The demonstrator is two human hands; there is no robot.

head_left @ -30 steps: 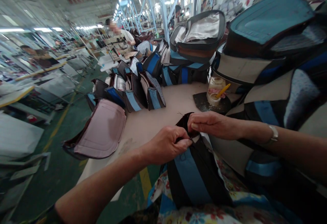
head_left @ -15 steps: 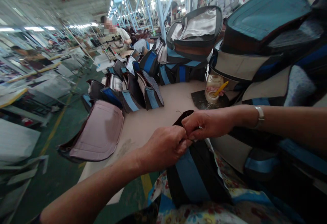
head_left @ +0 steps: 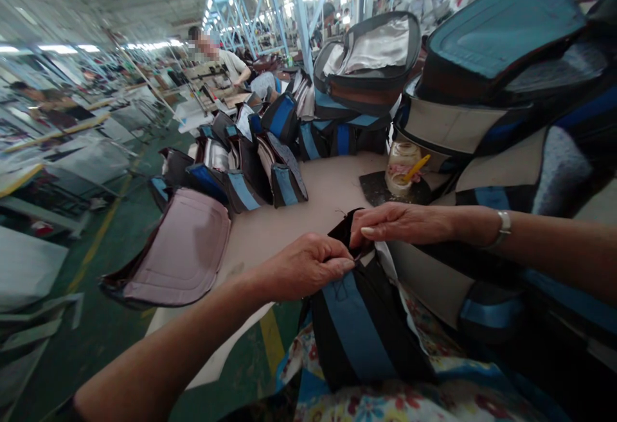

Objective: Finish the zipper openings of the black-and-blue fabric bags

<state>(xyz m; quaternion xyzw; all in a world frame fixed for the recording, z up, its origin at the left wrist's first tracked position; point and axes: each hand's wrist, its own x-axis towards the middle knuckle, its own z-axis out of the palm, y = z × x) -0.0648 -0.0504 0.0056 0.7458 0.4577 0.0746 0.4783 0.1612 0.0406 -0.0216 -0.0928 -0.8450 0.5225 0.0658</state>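
Note:
A dark bag piece (head_left: 359, 325) with a blue stripe down its side rests on my lap, over a flowered apron (head_left: 380, 403). My left hand (head_left: 313, 264) pinches the bag's top edge between thumb and fingers. Just right of it, my right hand (head_left: 385, 224) lies over the upper rim; its fingers dip inside the opening, and their tips are hidden. Loose threads stick up behind the rim. A bracelet (head_left: 504, 228) circles my right wrist.
On the table (head_left: 270, 232) stand several striped bag pieces (head_left: 243, 184), a pink panel piece (head_left: 180, 248) and a jar (head_left: 402, 158) with a yellow-handled tool (head_left: 418, 166). Stacked bags (head_left: 501, 30) rise at the right. A person (head_left: 226, 56) sits at a sewing machine beyond.
My hands have come apart slightly. The right fist has loosened, its fingers now reaching down into the opening, while my left hand still pinches the edge.

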